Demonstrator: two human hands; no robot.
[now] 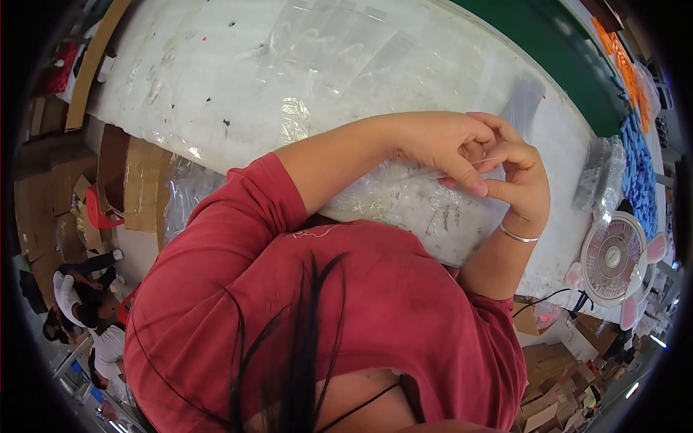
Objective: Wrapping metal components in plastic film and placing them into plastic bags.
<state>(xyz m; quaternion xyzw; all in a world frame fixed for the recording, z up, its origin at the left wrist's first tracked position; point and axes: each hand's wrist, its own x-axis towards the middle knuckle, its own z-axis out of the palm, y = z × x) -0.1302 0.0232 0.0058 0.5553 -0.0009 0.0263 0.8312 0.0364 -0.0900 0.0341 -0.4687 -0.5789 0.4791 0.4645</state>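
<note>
Both my hands meet above the white table [563, 180], to the right of the middle. My left hand [447, 148] has curled fingers, with the thumb pressed near a thin clear plastic piece [426, 175]. My right hand [520, 173], below a silver bangle, pinches the same piece between thumb and fingers. The piece is see-through, and the fingers partly cover it, so its full shape is hidden. Just beyond the right hand lies a flat clear plastic sleeve [525, 105]. More clear plastic sleeves [332, 43] are spread at the far side of the table.
A rabbit-eared fan [613, 260] stands at the right edge beside a clear plastic bag [603, 173]. Blue pieces [637, 173] and orange pieces [613, 58] are heaped beyond. Shiny tape [294, 119] sticks to the tabletop. Cardboard boxes [144, 180] and seated people [94, 296] are at the left.
</note>
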